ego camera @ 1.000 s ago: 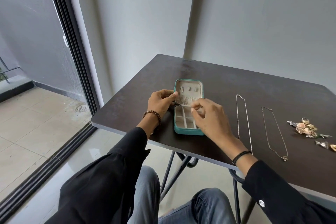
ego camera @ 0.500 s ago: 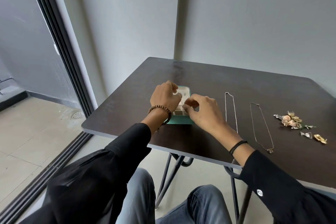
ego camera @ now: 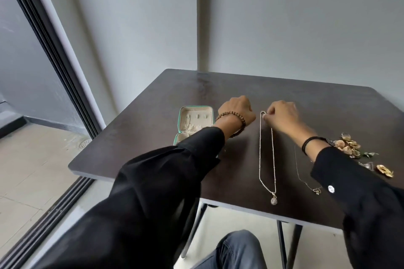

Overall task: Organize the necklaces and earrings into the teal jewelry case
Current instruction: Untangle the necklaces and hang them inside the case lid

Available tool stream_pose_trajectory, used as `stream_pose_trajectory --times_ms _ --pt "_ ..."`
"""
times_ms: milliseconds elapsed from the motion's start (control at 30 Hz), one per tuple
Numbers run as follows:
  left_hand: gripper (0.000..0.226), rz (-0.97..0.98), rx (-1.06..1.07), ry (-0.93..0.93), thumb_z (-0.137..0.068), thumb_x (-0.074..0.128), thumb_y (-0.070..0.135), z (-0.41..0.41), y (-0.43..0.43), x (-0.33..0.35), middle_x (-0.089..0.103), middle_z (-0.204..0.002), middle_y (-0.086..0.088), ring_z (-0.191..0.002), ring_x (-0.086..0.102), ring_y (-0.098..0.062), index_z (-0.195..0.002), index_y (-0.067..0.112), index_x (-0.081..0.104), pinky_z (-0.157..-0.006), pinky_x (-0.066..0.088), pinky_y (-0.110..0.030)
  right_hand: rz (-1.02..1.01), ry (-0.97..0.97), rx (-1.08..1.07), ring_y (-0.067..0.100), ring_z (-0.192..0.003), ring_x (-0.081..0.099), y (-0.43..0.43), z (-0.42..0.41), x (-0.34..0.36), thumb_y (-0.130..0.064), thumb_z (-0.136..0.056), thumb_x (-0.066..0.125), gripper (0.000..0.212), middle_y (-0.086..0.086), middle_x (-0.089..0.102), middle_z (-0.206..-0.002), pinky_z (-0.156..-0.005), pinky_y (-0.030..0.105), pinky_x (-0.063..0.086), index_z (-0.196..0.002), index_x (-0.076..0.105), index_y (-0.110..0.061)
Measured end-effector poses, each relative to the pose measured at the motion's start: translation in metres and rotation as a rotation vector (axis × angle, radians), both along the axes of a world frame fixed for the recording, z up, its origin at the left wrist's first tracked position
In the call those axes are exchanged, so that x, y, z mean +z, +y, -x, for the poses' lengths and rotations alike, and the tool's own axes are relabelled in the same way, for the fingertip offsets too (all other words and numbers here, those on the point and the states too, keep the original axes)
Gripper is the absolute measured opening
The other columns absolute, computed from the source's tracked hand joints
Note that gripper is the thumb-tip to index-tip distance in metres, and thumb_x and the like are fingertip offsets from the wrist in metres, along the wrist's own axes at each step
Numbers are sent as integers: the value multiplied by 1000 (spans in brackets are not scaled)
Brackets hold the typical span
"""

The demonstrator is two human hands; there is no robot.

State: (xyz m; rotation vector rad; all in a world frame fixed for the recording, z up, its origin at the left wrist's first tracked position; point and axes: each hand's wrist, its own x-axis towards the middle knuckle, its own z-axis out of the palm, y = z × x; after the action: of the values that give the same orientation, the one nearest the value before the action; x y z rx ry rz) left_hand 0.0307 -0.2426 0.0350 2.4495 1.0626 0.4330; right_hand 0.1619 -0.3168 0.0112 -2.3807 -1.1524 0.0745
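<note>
Our right hand (ego camera: pixel 282 116) pinches the clasp end of the long silver beaded necklace (ego camera: pixel 260 157), likely to lift it untangled. The open teal jewelry case (ego camera: pixel 179 123) lies left of that grip, past our curled left hand (ego camera: pixel 237 111), whose hold we cannot tell.

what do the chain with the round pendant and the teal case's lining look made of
Long necklace: thin silvery metal, judging by its bright glint; plated or solid cannot be told. Teal jewelry case lining: pale beige, matte, probably velvet-like fabric.
</note>
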Motion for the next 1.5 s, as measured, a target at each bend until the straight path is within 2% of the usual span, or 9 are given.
stream_pose_trajectory --times_ms 100,400,567,767,900,1067,1300,1400,1500 --pt "26 -31 -1 57 -92 61 29 -26 -4 -7 70 -112 -10 -104 66 -32 -112 16 70 -77 49 -35 75 -12 -37 40 -87 63 4 -24 -9 -27 -85 65 33 15 64 -80 -70 37 53 -59 56 -8" --pt "19 -115 102 105 -90 64 12 -60 -20 -9 67 -112 -5 -106 66 -29 -109 15 63 -74 39 -32 77 -7 -11 35 -86 70 8 -36 -1 -16 -81 74 9 13 74 -91 -78 45 61 -72 76 -16" --pt "10 -79 120 127 -91 61 14 -58 -20 -6 56 -89 -4 -104 65 -29 -101 17 58 -74 39 -33 176 -70 15 37 -90 66 4 -30 3 -30 -87 66 15 11 67 -102 -84 45 57 -86 70 -15" --pt "18 -92 23 210 -96 57 21 -53 -23 -7 66 -115 -8 -109 64 -30 -112 12 61 -76 41 -33 306 -134 77 33 -83 56 -7 -15 8 -38 -93 59 40 9 55 -88 -72 37 45 -65 39 -19" --pt "20 -86 -46 309 -93 55 15 -45 -31 -12 65 -119 -11 -113 61 -33 -111 11 62 -86 42 -38 335 -180 173 35 -85 54 -16 -5 11 -25 -96 55 37 10 50 -81 -68 35 37 -65 38 -15" --pt "28 -11 -15 44 -97 49 14 -26 -38 1 57 -126 -20 -117 56 -40 -120 -2 51 -95 44 -43 21 -17 192 29 -87 59 -27 0 16 -24 -99 57 15 7 61 -92 -64 35 41 -99 53 -9" --pt "19 251 1 -252 -95 47 10 3 -34 29 73 -95 -19 -81 71 -23 -93 0 62 -54 49 -25 -439 522 224 26 -83 72 -46 17 40 -5 -92 69 6 16 74 -88 -82 37 60 -91 64 -8" --pt "19 454 -9 -445 -97 49 6 14 -35 43 69 -85 -12 -63 59 -19 -81 9 58 -73 60 -36 -496 660 269 20 -72 70 -57 28 51 0 -93 67 10 20 71 -91 -74 30 61 -103 64 2" --pt "13 702 -39 -659 -102 50 11 29 -43 64 64 -84 -7 -56 52 -13 -94 4 58 -70 57 -34 -511 708 309 18 -71 67 -66 35 56 -2 -90 71 24 17 70 -90 -80 34 60 -111 64 8"
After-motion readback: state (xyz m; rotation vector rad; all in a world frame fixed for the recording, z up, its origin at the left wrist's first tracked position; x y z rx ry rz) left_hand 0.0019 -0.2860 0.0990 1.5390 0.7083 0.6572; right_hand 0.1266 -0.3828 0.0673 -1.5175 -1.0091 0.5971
